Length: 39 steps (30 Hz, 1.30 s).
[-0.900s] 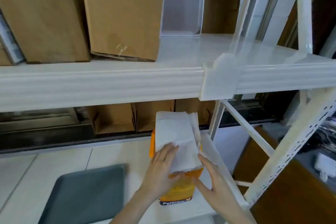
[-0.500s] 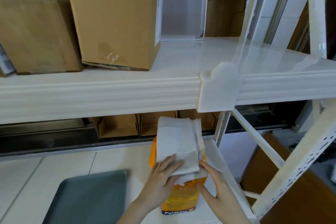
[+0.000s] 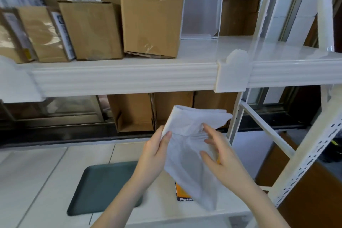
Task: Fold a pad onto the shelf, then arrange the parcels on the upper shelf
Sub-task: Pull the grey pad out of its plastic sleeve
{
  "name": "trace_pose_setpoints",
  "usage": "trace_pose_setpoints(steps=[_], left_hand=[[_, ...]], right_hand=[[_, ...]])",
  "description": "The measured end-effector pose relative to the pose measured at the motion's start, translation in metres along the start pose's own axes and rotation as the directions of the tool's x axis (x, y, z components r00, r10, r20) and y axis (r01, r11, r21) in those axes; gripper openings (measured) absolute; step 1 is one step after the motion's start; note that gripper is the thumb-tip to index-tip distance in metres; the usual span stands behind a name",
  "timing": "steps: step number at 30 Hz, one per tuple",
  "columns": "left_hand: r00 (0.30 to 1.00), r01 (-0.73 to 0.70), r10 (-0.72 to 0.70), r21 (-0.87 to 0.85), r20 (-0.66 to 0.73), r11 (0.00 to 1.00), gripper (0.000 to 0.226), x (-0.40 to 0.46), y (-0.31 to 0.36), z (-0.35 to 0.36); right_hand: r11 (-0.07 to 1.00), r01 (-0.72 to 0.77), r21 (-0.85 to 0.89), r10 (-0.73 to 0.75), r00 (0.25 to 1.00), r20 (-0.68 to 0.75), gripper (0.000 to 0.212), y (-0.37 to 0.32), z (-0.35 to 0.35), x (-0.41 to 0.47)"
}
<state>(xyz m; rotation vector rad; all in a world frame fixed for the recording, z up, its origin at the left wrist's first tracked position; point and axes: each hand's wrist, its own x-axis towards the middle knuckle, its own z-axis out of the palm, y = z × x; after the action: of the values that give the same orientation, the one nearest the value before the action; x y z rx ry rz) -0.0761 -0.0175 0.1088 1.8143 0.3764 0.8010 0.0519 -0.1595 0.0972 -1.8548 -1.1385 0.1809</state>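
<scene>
I have the pad (image 3: 187, 146) lifted off the shelf, my left hand (image 3: 154, 155) pinching its left edge and my right hand (image 3: 220, 155) open, fingers spread against its front. My worry is that the limp sheet sags off that one pinch and unfolds, or drags the orange box (image 3: 182, 193) beneath my hands. That box is mostly hidden. Parcels (image 3: 151, 11) stand above, the leftmost blurred.
</scene>
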Motion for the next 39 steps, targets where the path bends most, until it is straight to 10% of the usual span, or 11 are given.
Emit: trace_pose_setpoints(steps=[15, 25, 29, 33, 39], left_hand=[[0.978, 0.109, -0.109, -0.007, -0.178, 0.994, 0.021, -0.088, 0.033, -0.152], [0.972, 0.228, -0.232, -0.084, -0.041, 0.97, 0.023, -0.152, 0.04, -0.208], [0.969, 0.248, -0.239, 0.218, -0.067, 0.944, 0.03, -0.167, 0.042, -0.216], [0.958, 0.059, 0.06, 0.398, -0.281, 0.915, 0.04, -0.183, 0.058, -0.219], [0.997, 0.048, -0.057, 0.172, 0.048, 0.984, 0.058, -0.202, 0.087, -0.217]], right_hand=[[0.966, 0.231, -0.113, -0.249, 0.953, -0.175, 0.02, -0.12, 0.056, -0.024], [0.979, 0.164, 0.119, -0.195, 0.922, 0.335, 0.014, -0.225, 0.116, -0.048], [0.989, 0.147, 0.013, -0.144, 0.945, 0.295, 0.016, -0.243, 0.131, -0.066], [0.985, 0.167, -0.048, -0.156, 0.972, 0.178, 0.017, -0.257, 0.146, -0.084], [0.97, 0.241, -0.02, -0.232, 0.95, 0.207, 0.016, -0.274, 0.155, -0.103]])
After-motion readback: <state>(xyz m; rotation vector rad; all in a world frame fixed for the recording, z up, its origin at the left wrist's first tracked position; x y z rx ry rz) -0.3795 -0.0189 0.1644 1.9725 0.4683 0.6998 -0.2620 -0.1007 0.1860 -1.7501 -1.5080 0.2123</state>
